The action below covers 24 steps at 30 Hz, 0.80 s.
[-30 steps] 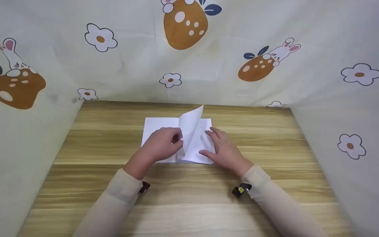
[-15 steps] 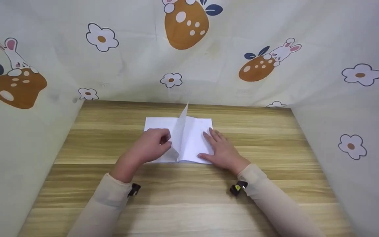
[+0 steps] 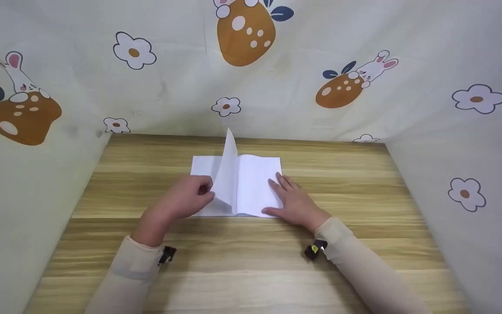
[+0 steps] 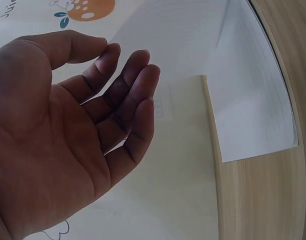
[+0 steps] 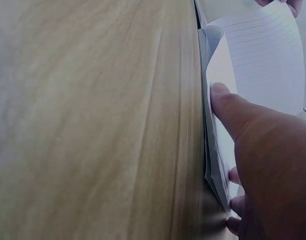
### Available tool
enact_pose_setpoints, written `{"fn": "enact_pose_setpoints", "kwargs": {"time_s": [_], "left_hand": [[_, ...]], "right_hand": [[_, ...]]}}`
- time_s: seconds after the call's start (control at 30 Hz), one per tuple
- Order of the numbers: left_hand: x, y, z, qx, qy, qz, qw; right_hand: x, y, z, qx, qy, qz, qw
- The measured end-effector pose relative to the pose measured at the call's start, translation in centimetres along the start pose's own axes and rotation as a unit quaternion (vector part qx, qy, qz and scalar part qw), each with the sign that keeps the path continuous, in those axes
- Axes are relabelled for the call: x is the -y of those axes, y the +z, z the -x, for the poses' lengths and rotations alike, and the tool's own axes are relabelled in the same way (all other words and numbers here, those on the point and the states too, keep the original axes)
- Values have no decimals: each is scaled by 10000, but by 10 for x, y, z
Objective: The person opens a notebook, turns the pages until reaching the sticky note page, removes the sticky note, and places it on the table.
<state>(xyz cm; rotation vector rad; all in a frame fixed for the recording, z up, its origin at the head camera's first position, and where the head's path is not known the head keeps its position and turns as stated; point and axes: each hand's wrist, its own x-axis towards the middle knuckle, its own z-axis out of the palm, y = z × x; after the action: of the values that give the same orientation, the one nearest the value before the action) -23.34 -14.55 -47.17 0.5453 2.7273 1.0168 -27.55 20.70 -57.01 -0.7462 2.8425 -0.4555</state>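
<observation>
An open lined notebook [image 3: 257, 183] lies on the wooden table. My left hand [image 3: 181, 198] pinches the edge of one raised page [image 3: 226, 181] between thumb and index finger, over the notebook's left half. In the left wrist view that page [image 4: 168, 45] stretches away from the fingertips, and the other fingers of the left hand [image 4: 73, 115] curve loosely in the air. With fingers spread, my right hand [image 3: 296, 203] rests on the outer edge of the right-hand pages. Its thumb [image 5: 233, 105] presses the slightly bulging page near the lower edge in the right wrist view.
The wooden table [image 3: 251, 261] extends around the notebook. A pale curtain [image 3: 181, 74] printed with rabbits and flowers rises behind the table and along both sides. Beige sleeves [image 3: 124, 270] with small black devices [image 3: 167, 255] at the wrists cover both arms.
My left hand has moved left, drawing the pinched page from the right half past upright to lean over the left half. The right hand has settled flatter on the right-hand page.
</observation>
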Motion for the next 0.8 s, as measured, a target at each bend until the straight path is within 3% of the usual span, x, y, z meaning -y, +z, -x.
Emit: {"fn": "enact_pose_setpoints", "kwargs": {"time_s": [0.37,0.8], "left_hand": [[17,-10,7,330,-212,-28,9992],[26,-18,17,671,-898,345,9931]], "right_hand": [[3,-5,1,69,102,-14,9999],[2,-2,0,104,91,-3,9999]]}}
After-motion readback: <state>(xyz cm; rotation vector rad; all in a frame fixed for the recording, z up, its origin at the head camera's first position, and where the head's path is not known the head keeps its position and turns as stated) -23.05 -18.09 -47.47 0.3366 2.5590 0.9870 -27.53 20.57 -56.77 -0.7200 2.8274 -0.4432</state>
